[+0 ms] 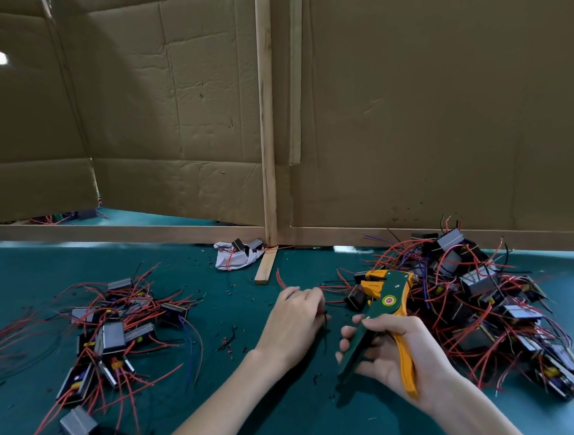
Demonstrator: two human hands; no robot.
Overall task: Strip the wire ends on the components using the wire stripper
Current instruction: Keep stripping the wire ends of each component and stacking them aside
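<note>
Head view: holding wire stripper [387, 300] in closed grip of right hand [402, 350], pinching red wire [280, 279] in left hand [296, 316] just beside its head, near component pile [478, 301]. Feed only the tip in, straight; squeeze steadily.

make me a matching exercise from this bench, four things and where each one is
Things:
1. wire stripper
2. crumpled white wrapping
3. bigger component pile
4. smaller component pile

Places:
a. left part of the green table
b. at the foot of the wooden post
c. gripped in the right hand
d. right part of the table, by the cardboard wall

Pairs: 1-c, 2-b, 3-d, 4-a
</note>
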